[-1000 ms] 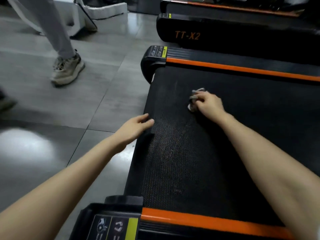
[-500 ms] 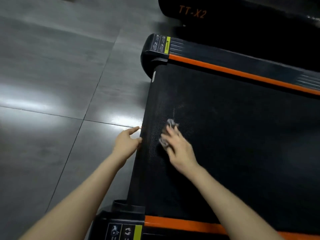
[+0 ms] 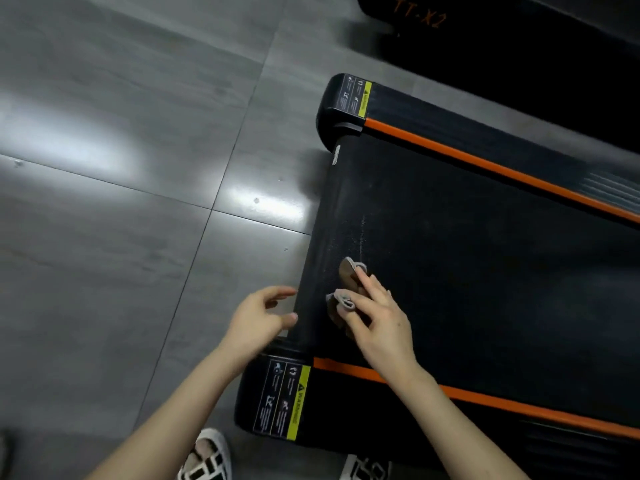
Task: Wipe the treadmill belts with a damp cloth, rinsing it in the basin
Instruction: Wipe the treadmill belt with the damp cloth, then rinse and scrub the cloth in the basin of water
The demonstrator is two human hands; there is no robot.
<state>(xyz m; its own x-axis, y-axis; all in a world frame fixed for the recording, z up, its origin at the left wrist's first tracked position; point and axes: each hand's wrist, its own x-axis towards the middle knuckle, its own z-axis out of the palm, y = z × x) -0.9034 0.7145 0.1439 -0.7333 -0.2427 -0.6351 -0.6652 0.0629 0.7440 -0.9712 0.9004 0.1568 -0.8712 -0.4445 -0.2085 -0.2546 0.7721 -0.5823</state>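
Fingers [image 3: 372, 289] of our right hand [image 3: 381, 320] are clamped on the grey crumpled cloth [image 3: 343, 299], pressing it to the black textured treadmill belt [image 3: 485, 271] near the corner of its end edge and the near orange side rail [image 3: 485, 400]; the belt's length runs off rightward; our left hand [image 3: 256, 313], fingers apart and empty, hovers beside that edge; half a second back the cloth sat farther from the rail.
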